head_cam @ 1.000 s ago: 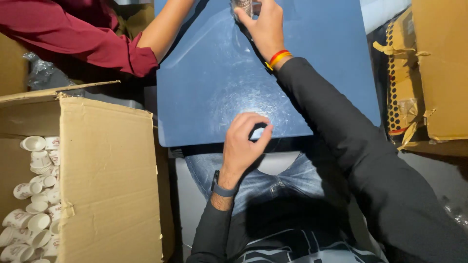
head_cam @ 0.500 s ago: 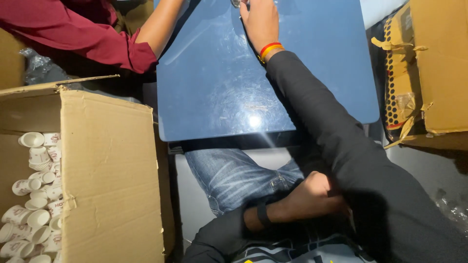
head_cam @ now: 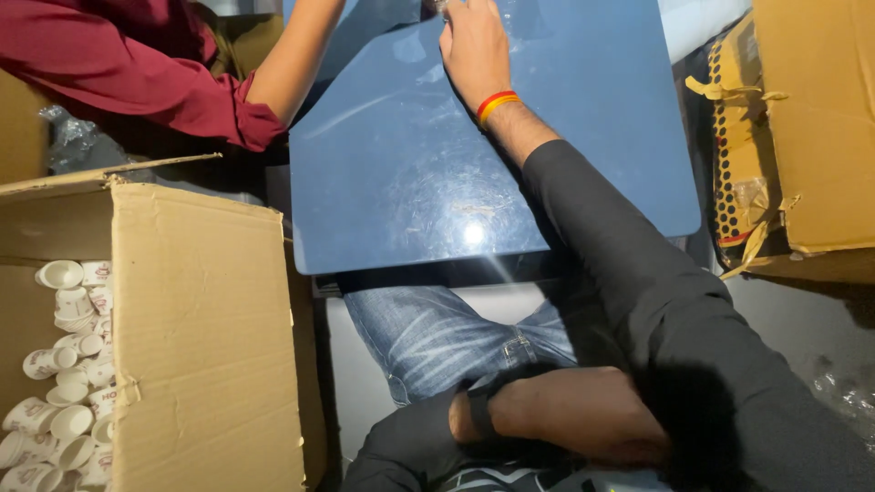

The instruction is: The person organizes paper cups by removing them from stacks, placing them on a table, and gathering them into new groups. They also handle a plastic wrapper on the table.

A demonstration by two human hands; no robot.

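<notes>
My right hand lies at the far edge of a blue tabletop. Its fingers close on a small clear object that the top of the frame mostly cuts off. A red and yellow band sits on that wrist. My left hand rests low in my lap over blue jeans, with a black band on the wrist. Its fingers are tucked under my dark right sleeve, so what it holds is hidden.
Another person's arm in a dark red sleeve reaches to the table's far left corner. An open cardboard box at my left holds several small white cups. More cardboard boxes stand at the right.
My left hand has dropped from the table's near edge down into my lap. My right hand has stayed at the table's far edge. The view has shifted slightly.
</notes>
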